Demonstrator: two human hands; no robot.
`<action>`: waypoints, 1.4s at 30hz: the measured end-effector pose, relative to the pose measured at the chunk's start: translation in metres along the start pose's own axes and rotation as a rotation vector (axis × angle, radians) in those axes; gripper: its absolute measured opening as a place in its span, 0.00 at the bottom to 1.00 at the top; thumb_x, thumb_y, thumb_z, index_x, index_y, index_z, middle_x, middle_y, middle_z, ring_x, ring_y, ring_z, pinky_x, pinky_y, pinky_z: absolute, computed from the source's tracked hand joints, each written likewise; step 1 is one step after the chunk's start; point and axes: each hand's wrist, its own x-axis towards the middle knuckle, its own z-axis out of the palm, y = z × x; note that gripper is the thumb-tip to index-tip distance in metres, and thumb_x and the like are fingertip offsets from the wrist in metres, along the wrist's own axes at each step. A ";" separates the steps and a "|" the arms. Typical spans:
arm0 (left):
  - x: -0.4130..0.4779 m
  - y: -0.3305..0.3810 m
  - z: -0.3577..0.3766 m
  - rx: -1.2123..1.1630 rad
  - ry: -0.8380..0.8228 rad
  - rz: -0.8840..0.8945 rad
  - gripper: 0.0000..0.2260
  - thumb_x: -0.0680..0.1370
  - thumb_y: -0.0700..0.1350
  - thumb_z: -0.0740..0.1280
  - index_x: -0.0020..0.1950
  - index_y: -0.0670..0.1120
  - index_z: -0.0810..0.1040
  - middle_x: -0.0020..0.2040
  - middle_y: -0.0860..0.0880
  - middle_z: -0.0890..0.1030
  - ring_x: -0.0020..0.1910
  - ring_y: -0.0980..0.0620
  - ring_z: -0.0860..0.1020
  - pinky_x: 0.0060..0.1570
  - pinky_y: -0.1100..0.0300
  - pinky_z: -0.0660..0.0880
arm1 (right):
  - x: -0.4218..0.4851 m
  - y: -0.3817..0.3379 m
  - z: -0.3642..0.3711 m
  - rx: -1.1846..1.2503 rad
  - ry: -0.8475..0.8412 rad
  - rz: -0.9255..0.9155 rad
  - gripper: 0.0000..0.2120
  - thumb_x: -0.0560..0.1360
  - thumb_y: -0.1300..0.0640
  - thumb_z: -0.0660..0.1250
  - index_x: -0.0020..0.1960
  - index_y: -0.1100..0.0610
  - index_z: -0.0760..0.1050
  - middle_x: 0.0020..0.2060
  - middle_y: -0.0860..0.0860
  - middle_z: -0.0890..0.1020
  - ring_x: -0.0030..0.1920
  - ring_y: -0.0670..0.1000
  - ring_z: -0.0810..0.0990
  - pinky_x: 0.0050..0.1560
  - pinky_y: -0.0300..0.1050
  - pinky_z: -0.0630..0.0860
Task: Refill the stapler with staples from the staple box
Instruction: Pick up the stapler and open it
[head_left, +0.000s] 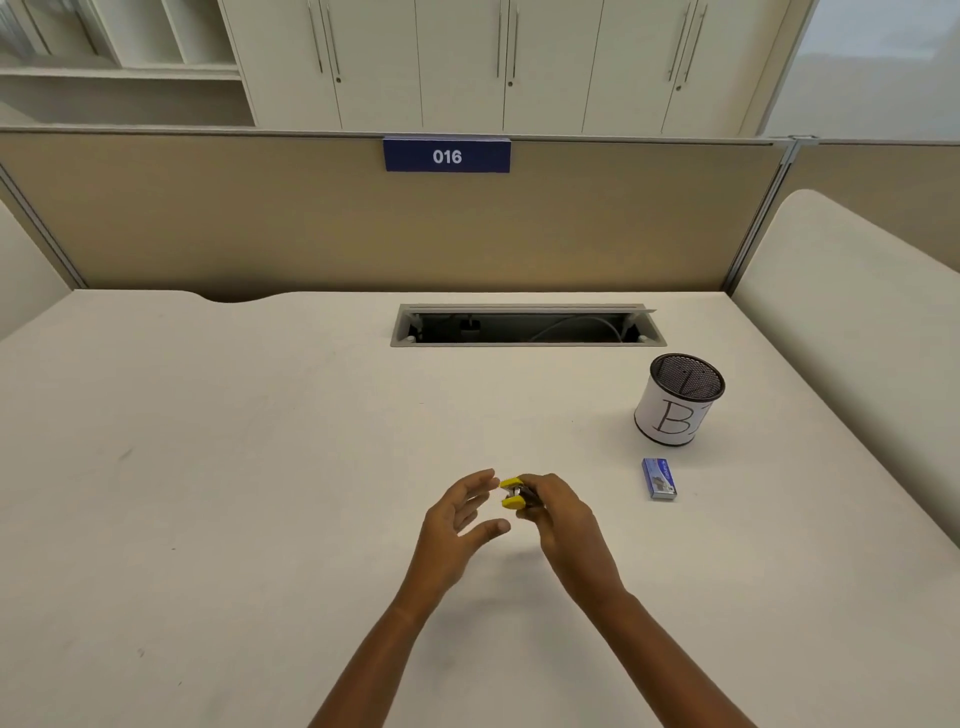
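My right grip (558, 512) pinched the yellow stapler (514, 492) at frame centre; my left grip (460, 512) was spread beside it. The staple box (659, 479) lay unobstructed right of them, below the mesh cup (678, 400), on the bench (260, 467).

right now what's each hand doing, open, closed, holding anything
Left hand: open, fingers spread beside the stapler, holding nothing.
Right hand: closed on the stapler.

We see a small yellow stapler (513, 492) raised mid-desk, our blue staple box (659, 479) flat, closed, at three o'clock
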 end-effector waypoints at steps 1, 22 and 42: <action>0.000 -0.002 -0.002 0.012 0.005 -0.009 0.21 0.71 0.35 0.71 0.59 0.52 0.71 0.55 0.57 0.77 0.59 0.54 0.74 0.55 0.72 0.72 | 0.000 0.000 -0.001 0.005 0.012 0.009 0.14 0.74 0.73 0.60 0.56 0.64 0.75 0.49 0.58 0.80 0.47 0.47 0.76 0.48 0.21 0.72; -0.004 0.008 0.019 -0.222 -0.026 -0.209 0.13 0.81 0.46 0.54 0.57 0.47 0.77 0.51 0.49 0.81 0.52 0.51 0.79 0.53 0.55 0.76 | 0.007 -0.005 -0.019 0.946 -0.210 0.635 0.12 0.80 0.61 0.53 0.59 0.61 0.72 0.44 0.55 0.82 0.40 0.50 0.81 0.38 0.38 0.79; 0.000 0.001 0.039 -0.289 0.071 -0.347 0.17 0.82 0.52 0.48 0.47 0.49 0.75 0.34 0.54 0.85 0.31 0.58 0.83 0.28 0.61 0.79 | 0.003 -0.021 -0.001 0.232 -0.100 0.346 0.10 0.76 0.60 0.64 0.57 0.55 0.74 0.41 0.52 0.78 0.35 0.41 0.78 0.23 0.26 0.73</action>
